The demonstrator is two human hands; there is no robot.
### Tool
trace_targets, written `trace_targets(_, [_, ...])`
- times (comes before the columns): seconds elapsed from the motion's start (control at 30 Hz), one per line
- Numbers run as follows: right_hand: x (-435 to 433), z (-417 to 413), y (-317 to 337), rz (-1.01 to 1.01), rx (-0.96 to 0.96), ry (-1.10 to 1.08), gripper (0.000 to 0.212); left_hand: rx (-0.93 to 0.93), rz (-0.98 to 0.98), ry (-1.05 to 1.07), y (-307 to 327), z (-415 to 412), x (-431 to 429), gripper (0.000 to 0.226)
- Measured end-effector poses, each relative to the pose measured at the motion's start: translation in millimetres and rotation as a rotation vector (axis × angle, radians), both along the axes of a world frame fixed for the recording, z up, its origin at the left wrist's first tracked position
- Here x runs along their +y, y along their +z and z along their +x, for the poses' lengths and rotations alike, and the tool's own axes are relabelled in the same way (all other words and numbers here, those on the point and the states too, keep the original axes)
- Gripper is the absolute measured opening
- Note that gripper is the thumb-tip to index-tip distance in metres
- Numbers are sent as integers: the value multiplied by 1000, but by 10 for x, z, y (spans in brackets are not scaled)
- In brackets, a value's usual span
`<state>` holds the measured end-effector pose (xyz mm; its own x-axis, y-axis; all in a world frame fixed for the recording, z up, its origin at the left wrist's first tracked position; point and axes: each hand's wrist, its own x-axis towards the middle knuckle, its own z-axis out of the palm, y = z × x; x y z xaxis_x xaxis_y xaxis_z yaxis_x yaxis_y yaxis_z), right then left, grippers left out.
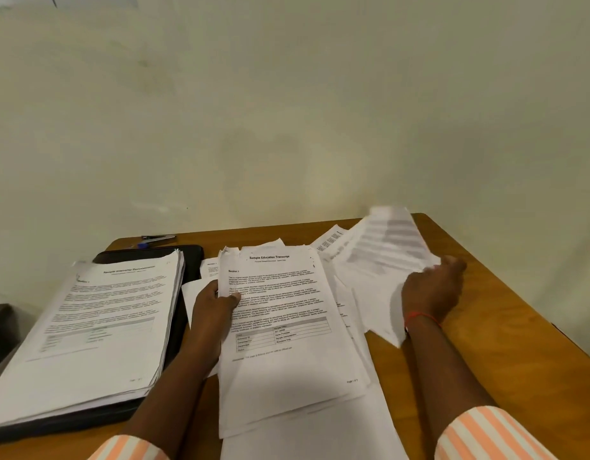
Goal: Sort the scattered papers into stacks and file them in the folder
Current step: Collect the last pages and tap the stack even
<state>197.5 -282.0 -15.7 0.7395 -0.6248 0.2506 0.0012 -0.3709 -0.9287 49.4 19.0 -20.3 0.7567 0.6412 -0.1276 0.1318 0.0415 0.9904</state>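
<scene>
Fingers of left hand (214,310): clamped on the left edge of the transcript stack (287,327), thumb on top and the rest hidden beneath. I judge this is to steady the pile so the next sheets land square.
Fingers of right hand (433,287): curled round a loose sheet (390,247) that is lifted off the surface (506,333). The sheet is motion-blurred, so the exact pinch is unclear. It is probably on its way to a pile.
Transcript stack: middle of the surface, its near end reaching toward the near edge; sheet edges are ragged, not squared.
Readable writing: "Sample Education Transcript" and "Section 1", plus a table and a page-number footer. The body text is too small to read.
Scattered papers (333,240): fanned under and beyond the stack toward the far right corner, unsorted.
Folder (191,260): black, along the left edge, carrying a thick sorted stack (104,327), likely one finished category parked there for filing.
Sorted stack heading: blurred; it seems to read "Sample Internship Documentation".
Pen (154,240): at the far edge behind the folder, out of the sorting area.
Right wrist: a red thread (423,316) circles it.
</scene>
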Motion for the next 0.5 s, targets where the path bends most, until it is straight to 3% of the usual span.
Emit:
trace_targets(0.1, [-178, 54, 58, 260, -137, -223, 34, -22, -15, 2, 20, -8, -8, 24])
trace_targets(0.2, [-297, 64, -40, 401, -201, -241, 33, -46, -40, 6, 24, -13, -2, 24])
trace_targets(0.33, [-289, 118, -76, 569, -137, -178, 27, -91, -85, 31, 44, -34, 10, 25])
trace_targets(0.5, [-28, 47, -23, 160, -35, 243, 18, -168, -113, 108, 90, -78, 85, 32])
